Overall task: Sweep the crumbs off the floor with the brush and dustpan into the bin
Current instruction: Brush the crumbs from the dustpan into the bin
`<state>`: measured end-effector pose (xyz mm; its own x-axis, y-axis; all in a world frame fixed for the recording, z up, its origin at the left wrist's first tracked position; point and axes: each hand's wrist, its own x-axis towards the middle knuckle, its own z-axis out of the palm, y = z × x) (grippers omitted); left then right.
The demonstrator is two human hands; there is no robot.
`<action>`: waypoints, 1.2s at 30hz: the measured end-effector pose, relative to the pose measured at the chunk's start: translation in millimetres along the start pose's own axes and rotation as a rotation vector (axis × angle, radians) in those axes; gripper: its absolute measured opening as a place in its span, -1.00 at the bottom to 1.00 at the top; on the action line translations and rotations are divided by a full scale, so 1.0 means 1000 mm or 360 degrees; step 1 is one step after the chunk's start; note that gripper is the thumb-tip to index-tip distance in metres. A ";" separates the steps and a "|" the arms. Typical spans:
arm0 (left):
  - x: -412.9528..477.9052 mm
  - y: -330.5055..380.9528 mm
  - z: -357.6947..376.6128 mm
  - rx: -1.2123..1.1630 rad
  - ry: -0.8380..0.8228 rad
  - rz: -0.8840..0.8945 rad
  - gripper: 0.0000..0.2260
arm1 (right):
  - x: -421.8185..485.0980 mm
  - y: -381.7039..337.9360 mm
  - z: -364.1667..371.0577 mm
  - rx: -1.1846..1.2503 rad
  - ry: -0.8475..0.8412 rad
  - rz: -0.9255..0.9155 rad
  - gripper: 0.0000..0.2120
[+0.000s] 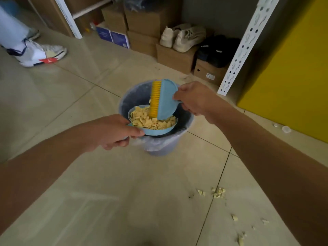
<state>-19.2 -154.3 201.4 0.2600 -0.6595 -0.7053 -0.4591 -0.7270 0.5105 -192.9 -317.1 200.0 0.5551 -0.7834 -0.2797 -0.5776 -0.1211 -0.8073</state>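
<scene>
One bin [168,150], one dustpan [154,131], one brush [165,98], one left hand [115,132], one right hand [193,98], two beige sneakers [188,39] far, two white caps [286,129] right.

Beige tiled floor [79,82] — cardboard boxes [142,20] along grey wall [221,15], white perforated upright [248,45], yellow panel [292,68] at right.
</scene>
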 end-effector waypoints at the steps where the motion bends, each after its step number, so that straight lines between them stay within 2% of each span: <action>1: 0.005 0.001 -0.003 0.0044 -0.0046 -0.0043 -0.75 | 0.005 0.001 0.004 -0.0133 0.0017 -0.0047 -0.84; 5: 0.014 0.016 -0.024 0.0144 -0.0333 -0.0117 -0.72 | 0.012 0.003 0.019 -0.0678 0.0058 -0.0242 -0.81; 7: 0.017 0.023 -0.033 0.0198 -0.0425 -0.0175 -0.69 | 0.012 0.004 0.024 -0.0815 0.0084 -0.0288 -0.86; 10: 0.019 0.027 -0.040 0.0243 -0.0486 -0.0258 -0.64 | 0.010 0.006 0.028 -0.0939 0.0134 -0.0325 -0.90; 13: 0.016 0.030 -0.048 0.0230 -0.0543 -0.0287 -0.62 | 0.004 0.007 0.027 -0.1088 0.0164 -0.0391 -0.79; 17: 0.009 0.034 -0.058 0.0247 -0.0566 -0.0256 -0.58 | -0.005 0.011 0.022 -0.1198 0.0198 -0.0498 -0.76; 25: 0.001 0.043 -0.068 0.0566 -0.0561 -0.0265 -0.61 | -0.016 0.016 0.011 -0.1289 0.0295 -0.0582 -0.73; 28: 0.001 0.047 -0.064 0.0660 -0.0435 -0.0249 -0.65 | -0.015 0.017 0.009 -0.1126 0.0225 -0.0533 -0.84; 29: 0.000 0.046 -0.062 0.0679 -0.0377 -0.0232 -0.67 | -0.014 0.018 0.008 -0.0966 0.0166 -0.0465 -0.88; 32: -0.004 0.039 -0.053 0.0711 -0.0134 -0.0160 -0.76 | -0.012 0.022 0.002 -0.0369 0.0038 -0.0226 -0.82; 36: -0.009 0.015 -0.038 0.0770 0.0159 0.0086 -0.70 | -0.024 0.034 -0.010 0.0408 0.0028 0.0059 -0.83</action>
<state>4.1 -166.6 233.6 0.2941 -0.7260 -0.6217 -0.8097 -0.5348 0.2415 -231.9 -308.6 184.1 0.5243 -0.7952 -0.3045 -0.4256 0.0649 -0.9026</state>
